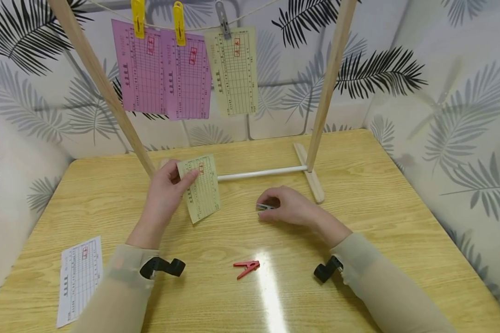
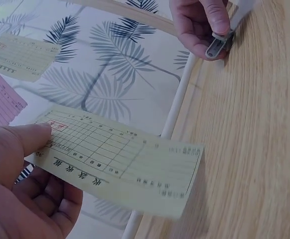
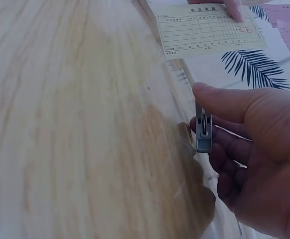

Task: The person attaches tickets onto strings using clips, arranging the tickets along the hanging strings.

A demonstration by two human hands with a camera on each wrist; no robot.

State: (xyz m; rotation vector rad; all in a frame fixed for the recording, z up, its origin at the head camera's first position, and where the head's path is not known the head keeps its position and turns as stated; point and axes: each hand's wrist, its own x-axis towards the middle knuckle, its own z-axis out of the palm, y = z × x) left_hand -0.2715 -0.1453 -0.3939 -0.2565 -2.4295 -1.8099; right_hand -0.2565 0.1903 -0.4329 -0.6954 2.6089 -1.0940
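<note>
**Slip in left hand, grey peg in right: condition at inspection**

Presently, working from left to right. A white printed slip [image 1: 80,279] lies flat near the counter's [image 1: 383,194] left front edge; its print is too small to read. The left hand [image 1: 165,194] holds a yellow slip [image 1: 201,187] clear of the counter, in front of the left post of the wooden rack [image 1: 316,138]. Its grip is a pinch: thumb on the face near the red stamp, fingers curled behind. In the left wrist view the slip shows ruled columns, a red stamp at one end and rows of characters I cannot make out; the hand covers that corner. A red peg [image 1: 246,268] lies on the counter nearer the person, between the two forearms, touched by neither.

The right hand [image 1: 285,206] rests low on the counter, just in front of the rack's white crossbar [image 1: 261,173]. Its grip is closed on a grey peg [image 1: 265,206], thumb over the top and fingers curled beneath; most of the peg is hidden in the head view. The right wrist view shows it as a grey spring type; whether its tip touches the counter cannot be told.

Above, two pink slips [image 1: 162,74] and a yellow one [image 1: 233,69] hang pegged on a string.
</note>
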